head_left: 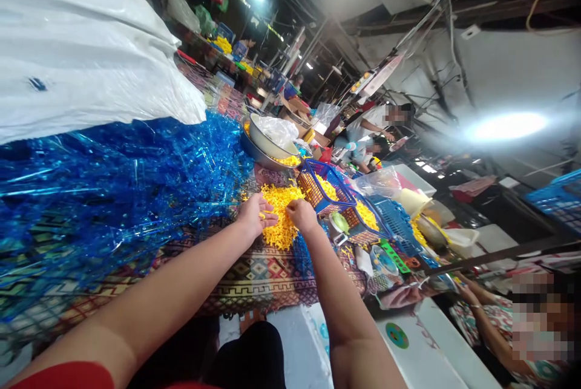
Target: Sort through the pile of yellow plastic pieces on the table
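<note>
A heap of small yellow pieces, like flower buds or petals [280,235], lies on a patterned cloth in front of me. At its left side my left hand [255,215] is turned palm up, fingers loosely stretched, with a few yellow pieces resting on them. Over the heap's right side, my right hand [301,215] has its fingertips pinched together and pointing inward. Whatever sits between those fingertips is too small to make out. The two hands are a short gap apart.
Blue plastic sheeting [136,189] spreads on the left beneath a white sack [91,44]. Beyond the heap stand metal bowls [267,146]. Blue baskets [329,186] of yellow pieces and a small cup [338,224] are at right. A co-worker [490,322] sits at lower right.
</note>
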The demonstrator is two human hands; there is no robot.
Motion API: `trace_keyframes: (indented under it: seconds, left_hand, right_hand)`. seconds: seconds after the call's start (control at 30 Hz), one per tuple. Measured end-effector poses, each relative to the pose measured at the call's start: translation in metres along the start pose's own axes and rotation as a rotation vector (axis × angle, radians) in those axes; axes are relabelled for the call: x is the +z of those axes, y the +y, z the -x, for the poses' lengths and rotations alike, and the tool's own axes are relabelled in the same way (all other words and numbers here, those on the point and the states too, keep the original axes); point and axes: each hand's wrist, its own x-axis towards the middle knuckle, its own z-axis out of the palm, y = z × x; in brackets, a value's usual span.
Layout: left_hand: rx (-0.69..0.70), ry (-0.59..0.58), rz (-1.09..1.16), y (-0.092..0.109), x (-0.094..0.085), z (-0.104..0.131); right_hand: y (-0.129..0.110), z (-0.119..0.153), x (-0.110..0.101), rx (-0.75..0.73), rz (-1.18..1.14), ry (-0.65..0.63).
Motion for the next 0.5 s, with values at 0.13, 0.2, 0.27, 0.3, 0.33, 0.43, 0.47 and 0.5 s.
trace_keyframes:
  seconds: [0.13,0.2,0.27,0.3,0.33,0.43,0.47,0.5]
  left_hand:
    - [-0.001,0.018,-0.002,-0.003,0.002,0.000]
    - [-0.043,-0.005,0.015,-0.003,0.002,0.001]
    - [-0.069,-0.029,0.036,0.000,0.002,0.003]
    - [-0.059,-0.026,0.043,0.002,0.002,0.004]
    - [-0.034,-0.012,0.049,0.004,0.001,0.004]
    - [0.055,0.063,0.073,0.008,0.001,0.003]
    - [0.073,0.083,0.082,0.008,0.001,0.003]
    - [0.084,0.097,0.089,0.009,0.001,0.002]
  right_hand:
    - [0.003,-0.002,-0.008,-0.049,-0.164,0.005]
    - [0.009,-0.005,-0.010,-0.113,-0.270,-0.040]
    - [0.019,-0.008,-0.010,-0.112,-0.241,-0.056]
    - [0.025,-0.010,-0.009,-0.088,-0.188,-0.056]
    - [0.031,-0.010,-0.007,-0.062,-0.129,-0.062]
    - [0.042,-0.010,0.004,-0.035,-0.063,-0.104]
    - [0.043,-0.009,0.008,-0.034,-0.079,-0.100]
    - [0.042,-0.009,0.011,-0.031,-0.106,-0.084]
